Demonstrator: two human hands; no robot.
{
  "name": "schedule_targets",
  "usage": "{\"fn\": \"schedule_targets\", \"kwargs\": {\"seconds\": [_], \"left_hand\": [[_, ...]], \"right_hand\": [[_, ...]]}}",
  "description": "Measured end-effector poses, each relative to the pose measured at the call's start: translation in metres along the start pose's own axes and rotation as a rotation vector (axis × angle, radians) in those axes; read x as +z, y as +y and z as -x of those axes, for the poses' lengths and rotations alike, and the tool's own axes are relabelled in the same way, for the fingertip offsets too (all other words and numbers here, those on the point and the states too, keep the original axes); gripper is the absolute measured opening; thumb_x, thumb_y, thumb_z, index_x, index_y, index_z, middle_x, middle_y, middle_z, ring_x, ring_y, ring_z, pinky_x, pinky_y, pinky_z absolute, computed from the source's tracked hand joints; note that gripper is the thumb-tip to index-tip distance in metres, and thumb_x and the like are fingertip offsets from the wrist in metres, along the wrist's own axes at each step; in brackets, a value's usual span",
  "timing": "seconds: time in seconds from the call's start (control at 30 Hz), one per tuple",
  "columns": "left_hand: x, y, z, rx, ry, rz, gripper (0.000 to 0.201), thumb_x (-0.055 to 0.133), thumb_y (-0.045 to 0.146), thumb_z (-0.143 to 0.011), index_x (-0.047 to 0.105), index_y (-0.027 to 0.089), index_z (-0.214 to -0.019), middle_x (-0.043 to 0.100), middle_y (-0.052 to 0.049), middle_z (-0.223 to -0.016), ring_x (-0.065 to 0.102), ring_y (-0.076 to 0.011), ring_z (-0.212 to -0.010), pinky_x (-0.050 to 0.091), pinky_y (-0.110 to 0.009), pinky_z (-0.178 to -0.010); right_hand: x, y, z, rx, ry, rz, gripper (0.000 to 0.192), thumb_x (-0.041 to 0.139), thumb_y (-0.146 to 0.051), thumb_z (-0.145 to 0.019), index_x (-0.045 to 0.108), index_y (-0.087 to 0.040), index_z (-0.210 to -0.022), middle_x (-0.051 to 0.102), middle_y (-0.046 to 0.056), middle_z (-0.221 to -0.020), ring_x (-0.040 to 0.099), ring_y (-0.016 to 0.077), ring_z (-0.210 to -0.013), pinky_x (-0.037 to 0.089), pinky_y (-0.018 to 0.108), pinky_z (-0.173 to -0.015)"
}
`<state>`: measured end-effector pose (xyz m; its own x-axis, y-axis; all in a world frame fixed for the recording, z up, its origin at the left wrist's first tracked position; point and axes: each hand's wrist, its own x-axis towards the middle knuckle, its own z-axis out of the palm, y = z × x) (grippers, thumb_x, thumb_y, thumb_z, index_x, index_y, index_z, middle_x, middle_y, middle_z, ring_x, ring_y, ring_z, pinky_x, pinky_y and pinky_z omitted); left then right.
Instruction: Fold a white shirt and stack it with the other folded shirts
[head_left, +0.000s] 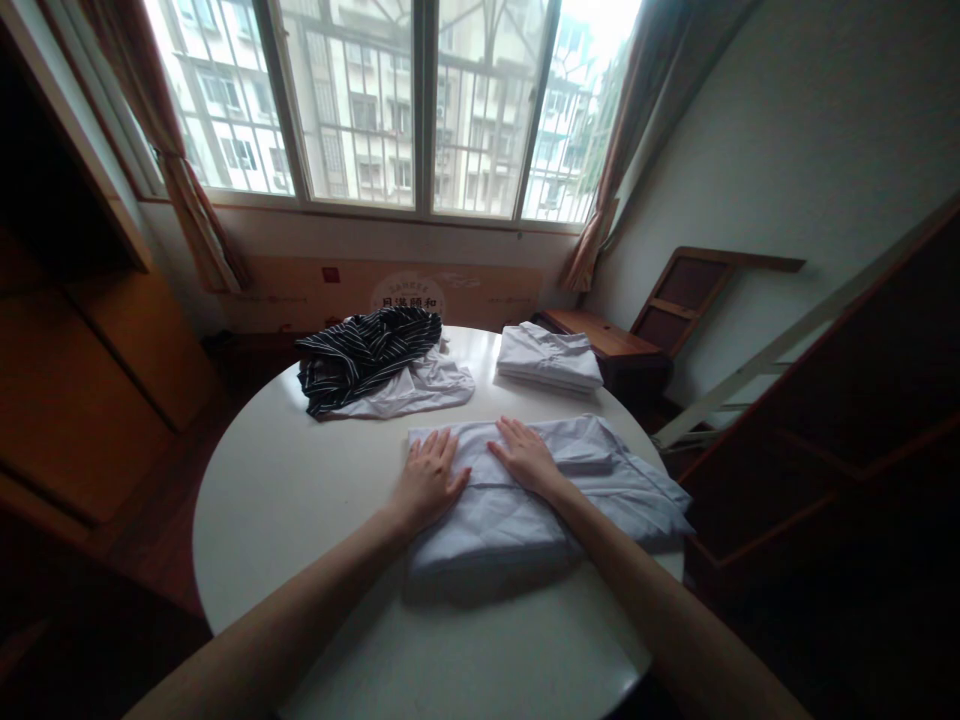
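A light bluish-white garment, seemingly a shirt (495, 530), lies folded lengthwise on the round white table (262, 500). Its right end reaches over the table's right edge. My left hand (431, 475) rests flat on the garment's left end, fingers stretched out and thumb apart. Beside it my right hand (525, 455) lies palm down on the upper part of the cloth, its fingers extended. Neither hand grips anything. Beyond my right hand, a folded stack of white clothes (549, 358) sits near the far edge.
A black striped garment (367, 355) is heaped at the far left of the table, over a crumpled white cloth (420, 388). Behind the table stand a low wooden cabinet (615, 332) and a barred window (360, 110). A pale ladder-like frame (750, 370) leans at the right.
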<state>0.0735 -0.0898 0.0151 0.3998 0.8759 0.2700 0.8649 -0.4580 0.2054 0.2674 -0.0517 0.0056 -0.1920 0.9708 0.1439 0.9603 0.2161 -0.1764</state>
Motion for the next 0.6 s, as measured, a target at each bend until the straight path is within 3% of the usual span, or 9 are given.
{"fn": "schedule_targets", "kwargs": {"seconds": [0.2,0.47,0.6], "left_hand": [[-0.004,0.025,0.014,0.358,-0.134,0.121,0.065,0.030,0.055,-0.082,0.032,0.014,-0.133,0.031,-0.014,-0.140,0.020,-0.0268,-0.131,0.018,-0.044,-0.105],[-0.001,0.054,0.030,0.752,-0.313,0.292,0.068,0.036,0.052,-0.081,0.022,0.016,-0.137,0.029,-0.012,-0.141,0.021,-0.0243,-0.131,0.013,-0.043,-0.107],[0.003,0.056,0.030,0.760,-0.313,0.338,0.052,0.035,0.035,-0.086,0.026,0.023,-0.135,0.037,-0.004,-0.138,0.026,-0.0198,-0.129,0.018,-0.041,-0.106]], "right_hand": [[-0.002,0.001,-0.001,0.015,-0.024,-0.016,0.055,0.029,-0.045,-0.088,0.035,-0.014,-0.132,0.032,0.009,-0.140,0.023,0.0213,-0.130,0.019,0.037,-0.104],[0.001,0.004,-0.004,0.018,-0.038,-0.014,0.057,0.028,-0.046,-0.088,0.034,-0.013,-0.133,0.031,0.009,-0.140,0.023,0.0218,-0.130,0.018,0.037,-0.104],[0.000,0.002,-0.004,0.011,-0.041,-0.017,0.057,0.029,-0.046,-0.088,0.034,-0.011,-0.133,0.031,0.009,-0.140,0.024,0.0221,-0.130,0.017,0.037,-0.104]]}}
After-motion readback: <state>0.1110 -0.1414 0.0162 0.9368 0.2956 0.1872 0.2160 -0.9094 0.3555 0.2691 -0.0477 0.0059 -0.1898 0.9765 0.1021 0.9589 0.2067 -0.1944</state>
